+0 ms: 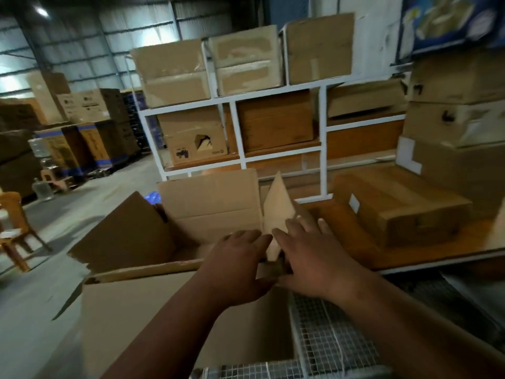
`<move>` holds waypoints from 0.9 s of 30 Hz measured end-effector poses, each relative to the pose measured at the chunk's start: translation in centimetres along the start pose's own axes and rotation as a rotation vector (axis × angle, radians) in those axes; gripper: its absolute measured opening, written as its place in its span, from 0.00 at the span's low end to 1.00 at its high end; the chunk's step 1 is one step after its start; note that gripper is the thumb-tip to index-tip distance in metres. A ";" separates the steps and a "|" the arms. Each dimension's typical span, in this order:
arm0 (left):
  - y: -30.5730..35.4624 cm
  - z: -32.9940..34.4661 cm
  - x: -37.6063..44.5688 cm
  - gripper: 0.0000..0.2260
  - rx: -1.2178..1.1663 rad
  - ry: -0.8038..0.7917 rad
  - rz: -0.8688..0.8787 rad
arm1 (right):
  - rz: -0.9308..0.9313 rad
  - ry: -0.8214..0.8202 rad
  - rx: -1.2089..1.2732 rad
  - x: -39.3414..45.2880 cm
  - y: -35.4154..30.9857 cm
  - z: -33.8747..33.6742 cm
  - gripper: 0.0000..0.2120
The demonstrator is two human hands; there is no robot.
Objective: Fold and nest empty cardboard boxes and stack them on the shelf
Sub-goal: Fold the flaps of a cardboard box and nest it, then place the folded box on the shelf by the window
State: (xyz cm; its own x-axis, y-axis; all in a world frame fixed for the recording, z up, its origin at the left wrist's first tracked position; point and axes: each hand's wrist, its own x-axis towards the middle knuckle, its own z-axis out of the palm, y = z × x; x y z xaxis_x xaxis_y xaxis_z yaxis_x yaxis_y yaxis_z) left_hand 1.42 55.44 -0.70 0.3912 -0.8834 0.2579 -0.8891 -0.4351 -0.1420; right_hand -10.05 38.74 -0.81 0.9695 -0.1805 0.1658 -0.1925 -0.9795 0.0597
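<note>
An open brown cardboard box (153, 305) stands right in front of me with its flaps up. The far flap (210, 198) is upright, the left flap (128, 236) leans outward, and the right flap (277, 206) stands on edge. My left hand (235, 263) rests at the box's right near corner, fingers spread over the opening. My right hand (314, 261) lies flat against the base of the right flap, fingers apart. Neither hand is closed around anything. The white-framed shelf (237, 132) with several boxes stands behind.
A closed flat box (396, 212) lies on a wooden surface at the right. Stacked boxes (459, 116) rise at the far right. A wire mesh surface (328, 346) is below my right arm. Pallets of cartons (82, 140) and wooden chairs (13, 228) stand at the left.
</note>
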 end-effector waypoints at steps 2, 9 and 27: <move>2.6 -0.2 2.2 0.46 -0.083 0.000 0.049 | 0.105 -0.011 0.020 -2.0 3.3 -0.3 0.51; 9.8 2.3 10.1 0.52 -0.324 0.057 0.224 | 0.498 -0.003 0.127 -9.0 12.5 -1.8 0.58; 23.1 12.5 24.0 0.48 -0.692 -0.232 0.173 | 0.869 -0.009 0.403 -12.4 29.6 6.4 0.58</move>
State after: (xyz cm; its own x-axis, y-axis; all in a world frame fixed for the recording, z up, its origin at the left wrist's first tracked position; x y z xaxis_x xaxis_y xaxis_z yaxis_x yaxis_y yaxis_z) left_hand -6.80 21.99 -9.70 0.2043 -0.9766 0.0675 -0.8589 -0.1457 0.4910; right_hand -26.83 11.40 -7.45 0.5136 -0.8579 -0.0157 -0.7803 -0.4595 -0.4243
